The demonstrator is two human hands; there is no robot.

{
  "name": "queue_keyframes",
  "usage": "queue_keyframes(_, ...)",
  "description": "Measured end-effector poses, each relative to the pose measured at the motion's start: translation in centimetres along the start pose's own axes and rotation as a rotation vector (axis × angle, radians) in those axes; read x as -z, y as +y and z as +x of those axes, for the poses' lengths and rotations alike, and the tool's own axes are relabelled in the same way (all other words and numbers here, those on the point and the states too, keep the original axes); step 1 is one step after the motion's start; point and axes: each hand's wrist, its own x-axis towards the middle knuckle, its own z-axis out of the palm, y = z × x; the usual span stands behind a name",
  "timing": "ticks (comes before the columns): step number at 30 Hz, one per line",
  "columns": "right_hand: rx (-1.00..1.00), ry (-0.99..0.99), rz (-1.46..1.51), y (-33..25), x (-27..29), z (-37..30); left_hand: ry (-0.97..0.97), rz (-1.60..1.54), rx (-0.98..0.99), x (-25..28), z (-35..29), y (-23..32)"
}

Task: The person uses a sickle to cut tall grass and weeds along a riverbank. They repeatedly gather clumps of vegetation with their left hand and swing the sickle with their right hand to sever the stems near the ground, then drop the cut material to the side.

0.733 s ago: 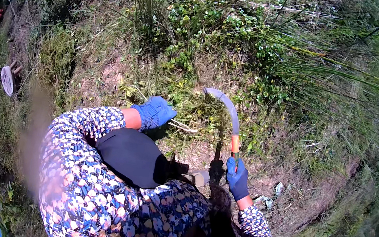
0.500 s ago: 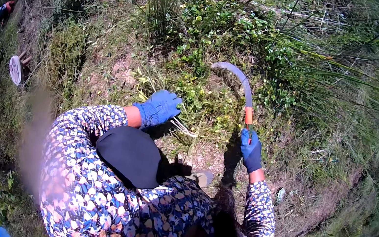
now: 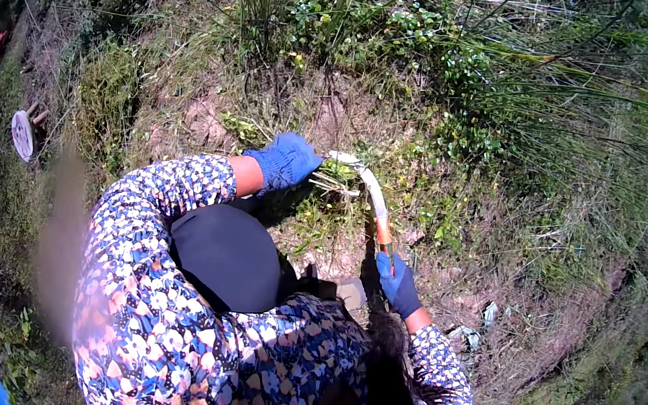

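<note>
A tuft of grass (image 3: 336, 177) is gathered in the closed, blue-gloved left hand (image 3: 286, 161), apparently so that the stems are held taut and upright on the slope. A sickle (image 3: 367, 197) is gripped by its orange handle in the closed right hand (image 3: 397, 284), also gloved in blue. Its curved blade is laid against the base of the tuft, just beside the left hand, where the stems are bunched together.
</note>
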Motion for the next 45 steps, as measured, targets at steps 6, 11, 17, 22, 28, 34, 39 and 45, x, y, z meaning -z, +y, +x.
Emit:
queue_keyframes(6,-0.165,0.183,0.442,2.8,2.1,-2.6,-0.244,-0.008,-0.303,-3.3,-6.9,2.8)
queue_keyframes(11,-0.001,0.355,0.243,5.1,3.7,1.2,0.309,0.071,-0.244,-0.8,-3.5,2.8)
queue_keyframes(17,0.094,0.217,0.178,0.3,-3.3,7.0,0.575,0.166,-0.285,2.7,4.3,4.6)
queue_keyframes(22,0.042,0.227,0.210,1.4,-6.3,4.9,0.193,0.096,-0.303,1.4,5.7,4.0)
queue_keyframes(28,-0.058,-0.006,-0.122,11.8,-2.8,-7.0,0.008,0.022,-0.293,-3.7,-3.6,3.3)
queue_keyframes(34,-0.175,0.228,0.215,10.3,-0.4,-4.6,0.212,0.124,0.082,-1.7,-5.7,-4.0)
queue_keyframes(39,0.097,0.313,0.040,-4.9,1.4,7.6,0.395,0.172,0.099,0.3,-4.4,-5.4)
queue_keyframes(45,0.058,-0.009,0.499,-15.0,-2.5,20.1,0.686,0.394,0.279,9.3,-2.0,-9.2)
